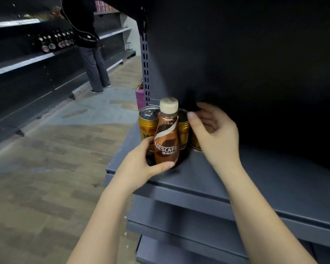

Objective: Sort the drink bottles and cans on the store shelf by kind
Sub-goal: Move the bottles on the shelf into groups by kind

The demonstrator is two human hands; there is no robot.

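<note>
Brown Nescafe coffee bottle [167,136] w/ cream cap stands upright at the front-left corner of the grey shelf [255,180], held low by the left hand [141,162]: thumb curled round the front of its base, fingers wrapped behind on the left side. Just behind the left hand & touching the bottle's left side, a gold can [148,121] stands upright, pull-tab top showing. To the right of the bottle, a 2nd gold can [183,128] is half hidden behind it. Right hand [213,130] is curled round a 3rd gold can [196,143], of which only a bit of the lower wall shows under the palm; thumb points up-left, near the 2nd can's rim, fingers wrap the far side, somewhat blurred. All 3 cans sit close together between & behind the two hands. Far left, across the aisle, another person [90,44] stands at dark shelves holding a row of dark bottles [55,41].
</note>
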